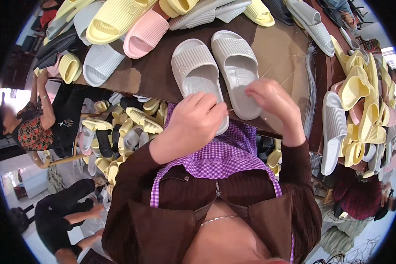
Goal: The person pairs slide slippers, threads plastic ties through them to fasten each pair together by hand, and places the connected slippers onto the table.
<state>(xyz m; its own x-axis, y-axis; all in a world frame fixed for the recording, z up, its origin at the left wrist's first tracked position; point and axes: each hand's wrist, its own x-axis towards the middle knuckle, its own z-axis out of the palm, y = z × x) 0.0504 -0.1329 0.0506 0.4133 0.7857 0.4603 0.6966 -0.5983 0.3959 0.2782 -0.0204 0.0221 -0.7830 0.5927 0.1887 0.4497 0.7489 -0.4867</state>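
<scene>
Brown ribbed sleeves, purple checked apron nearest lens. Left hand curled, fingertips pinched on heel edge of left grey ribbed rubber slide sandal. Right hand fingers pressed together, pinching something thin over heel of right grey slide sandal. Pair side by side on brown worktable. Yellow slide sandals heaped at right.

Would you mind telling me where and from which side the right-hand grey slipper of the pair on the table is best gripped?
Probably by the strap band of the right grey slipper, coming from the far side. It lies sole down with its arched band open above the footbed, so fingers could hook under it. The right hand and left hand crowd its near end, and the left grey slipper blocks its left edge.
</scene>
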